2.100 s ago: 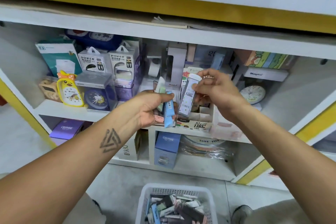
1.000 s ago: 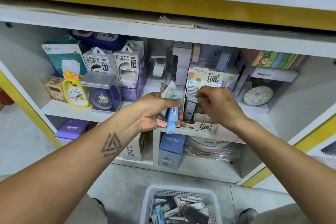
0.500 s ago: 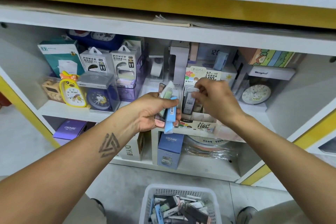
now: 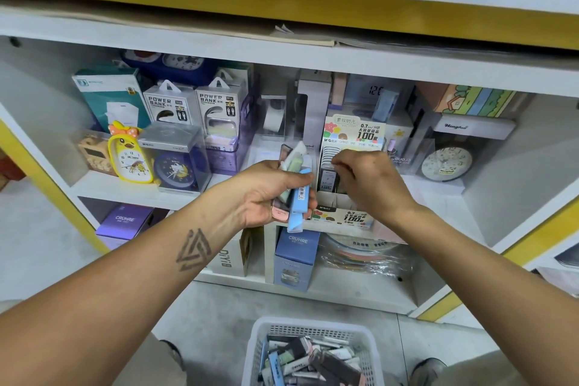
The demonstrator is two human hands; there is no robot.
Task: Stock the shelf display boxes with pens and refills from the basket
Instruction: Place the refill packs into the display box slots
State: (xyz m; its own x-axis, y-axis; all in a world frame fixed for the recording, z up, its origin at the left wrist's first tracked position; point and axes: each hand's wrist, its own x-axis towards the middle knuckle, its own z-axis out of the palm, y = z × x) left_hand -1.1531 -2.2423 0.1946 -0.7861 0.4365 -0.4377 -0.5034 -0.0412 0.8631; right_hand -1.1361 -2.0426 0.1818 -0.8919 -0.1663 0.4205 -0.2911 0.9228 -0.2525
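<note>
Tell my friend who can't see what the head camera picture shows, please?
A person's left hand grips a bunch of small refill packs, blue, green and pink, while the right hand reaches into a display box on a white shelf. Clocks and power bank boxes sit on the shelf; a white basket of more packs stands on the floor below.

Bare forearms, a nested-triangle tattoo (image 4: 193, 250) on the left forearm (image 4: 125, 285).
</note>
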